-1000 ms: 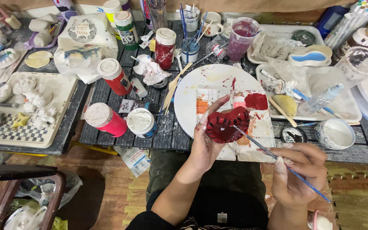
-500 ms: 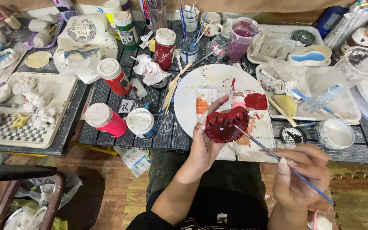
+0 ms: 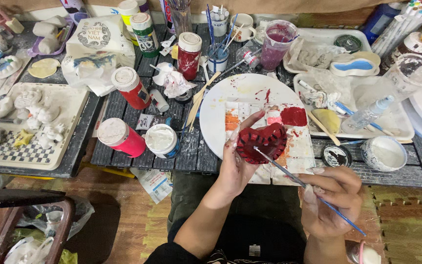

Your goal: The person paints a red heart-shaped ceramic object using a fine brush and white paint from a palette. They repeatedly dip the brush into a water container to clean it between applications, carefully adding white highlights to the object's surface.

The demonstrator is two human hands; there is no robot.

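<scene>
My left hand [image 3: 238, 164] holds a small heart-shaped dish [image 3: 262, 143] painted dark red, lifted just above the table's near edge. My right hand [image 3: 330, 200] grips a thin blue-handled paintbrush [image 3: 299, 182], and its tip rests inside the dish. Behind the dish lies a round white plate [image 3: 221, 110] used as a palette, with a white tile palette [image 3: 296, 146] on it carrying a red paint blob [image 3: 294, 116] and orange smears.
Red and white paint bottles [image 3: 123, 137] stand left of the plate. A cup of purple rinse water [image 3: 275, 44] and a brush jar [image 3: 217, 57] sit behind. A tray of unpainted white figurines [image 3: 32, 122] is at far left, and white trays [image 3: 357, 102] at right.
My left hand has tilted the dish slightly and the brush tip has shifted a little inside it. Otherwise the scene is the same.
</scene>
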